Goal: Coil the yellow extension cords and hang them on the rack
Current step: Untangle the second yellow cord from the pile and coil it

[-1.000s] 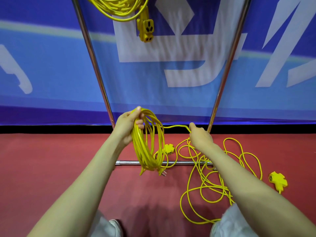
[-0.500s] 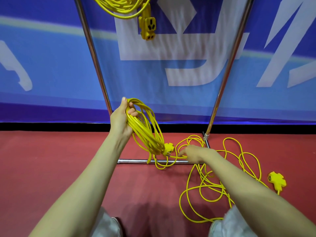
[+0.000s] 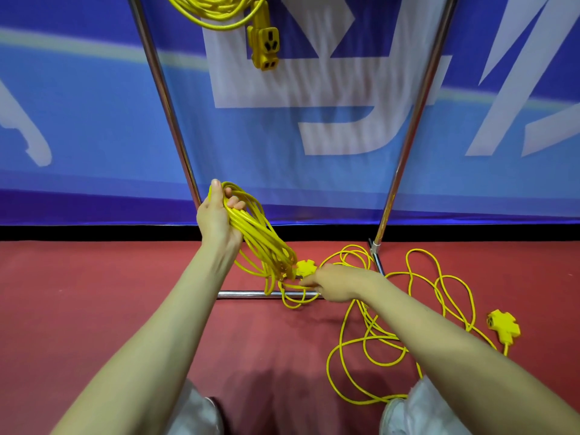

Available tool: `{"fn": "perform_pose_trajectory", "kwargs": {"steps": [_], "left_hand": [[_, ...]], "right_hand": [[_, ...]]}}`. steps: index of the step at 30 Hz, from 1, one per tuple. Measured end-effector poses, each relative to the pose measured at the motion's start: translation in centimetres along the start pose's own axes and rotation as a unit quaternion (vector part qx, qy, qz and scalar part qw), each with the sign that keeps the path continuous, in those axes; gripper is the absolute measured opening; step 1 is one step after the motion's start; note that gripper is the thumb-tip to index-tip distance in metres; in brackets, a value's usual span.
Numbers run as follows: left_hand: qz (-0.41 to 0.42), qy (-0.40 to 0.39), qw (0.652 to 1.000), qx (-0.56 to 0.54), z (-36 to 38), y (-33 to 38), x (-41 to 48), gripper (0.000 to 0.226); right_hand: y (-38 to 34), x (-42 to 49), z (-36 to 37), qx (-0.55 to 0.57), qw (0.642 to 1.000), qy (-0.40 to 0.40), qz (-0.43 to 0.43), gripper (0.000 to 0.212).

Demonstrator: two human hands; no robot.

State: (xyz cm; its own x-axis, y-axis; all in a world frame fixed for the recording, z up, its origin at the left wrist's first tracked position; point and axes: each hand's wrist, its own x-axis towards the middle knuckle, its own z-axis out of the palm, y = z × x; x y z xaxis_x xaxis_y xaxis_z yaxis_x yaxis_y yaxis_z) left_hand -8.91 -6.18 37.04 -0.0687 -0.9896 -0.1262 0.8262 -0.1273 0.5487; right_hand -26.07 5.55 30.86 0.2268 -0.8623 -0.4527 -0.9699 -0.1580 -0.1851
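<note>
My left hand (image 3: pixel 216 215) grips a coil of yellow extension cord (image 3: pixel 260 243) that slants down to the right in front of the rack's left pole (image 3: pixel 166 105). Its yellow socket end (image 3: pixel 306 267) lies on the floor at the coil's lower end. My right hand (image 3: pixel 332 282) reaches low beside that socket and pinches a strand of the same cord near the rack's bottom bar (image 3: pixel 251 294). A second yellow cord (image 3: pixel 408 312) lies loose and tangled on the red floor at the right, with its socket (image 3: pixel 503 326) at the far right. Another coiled cord (image 3: pixel 219 11) hangs at the top.
The rack's right pole (image 3: pixel 414 120) slants down to a foot on the floor. A blue banner (image 3: pixel 78 120) stands right behind the rack. Red floor (image 3: pixel 94 293) spreads to the left. My knees in light trousers (image 3: pixel 417 409) show at the bottom edge.
My right hand dropped from beside the coil down to the floor near the socket end. My left hand lifted and tilted the coil, so it slants instead of hanging straight.
</note>
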Motion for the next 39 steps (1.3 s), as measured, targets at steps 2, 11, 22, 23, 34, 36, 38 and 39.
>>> {"fn": "perform_pose_trajectory", "kwargs": {"steps": [2, 11, 22, 23, 34, 36, 38, 39], "left_hand": [[0.015, 0.0, 1.0, 0.012, -0.2, -0.3, 0.1, 0.024], [-0.009, 0.022, 1.0, 0.007, -0.5, -1.1, 0.1, 0.025], [-0.058, -0.028, 0.997, 0.049, 0.2, -1.4, -0.5, 0.023], [-0.063, -0.032, 0.996, 0.05, 0.1, -1.5, -0.5, 0.022], [-0.17, -0.141, 0.956, 0.195, 0.4, -3.2, -2.7, 0.023], [-0.164, -0.157, 0.951, 0.21, 0.5, -3.1, -3.0, 0.023], [-0.153, -0.17, 0.948, 0.22, 0.5, -2.9, -2.9, 0.022], [-0.148, -0.179, 0.946, 0.226, 0.5, -2.8, -2.9, 0.021]], "right_hand": [[-0.6, -0.3, -0.7, 0.019, 0.999, 0.046, -0.015, 0.057], [-2.0, -2.0, -2.6, -0.001, 0.961, 0.251, -0.117, 0.017], [-1.1, -2.2, -3.4, 0.127, 0.951, 0.273, 0.068, 0.057], [-1.2, -2.4, -3.8, 0.178, 0.944, 0.276, 0.025, 0.049], [-1.4, -2.1, -4.7, 0.122, 0.951, 0.28, 0.046, 0.063], [-1.5, -1.9, -4.7, 0.16, 0.955, 0.229, 0.1, 0.069], [-1.3, -1.9, -4.9, 0.246, 0.936, 0.234, 0.09, 0.066], [-1.2, -1.9, -5.2, 0.294, 0.921, 0.246, 0.067, 0.059]]}}
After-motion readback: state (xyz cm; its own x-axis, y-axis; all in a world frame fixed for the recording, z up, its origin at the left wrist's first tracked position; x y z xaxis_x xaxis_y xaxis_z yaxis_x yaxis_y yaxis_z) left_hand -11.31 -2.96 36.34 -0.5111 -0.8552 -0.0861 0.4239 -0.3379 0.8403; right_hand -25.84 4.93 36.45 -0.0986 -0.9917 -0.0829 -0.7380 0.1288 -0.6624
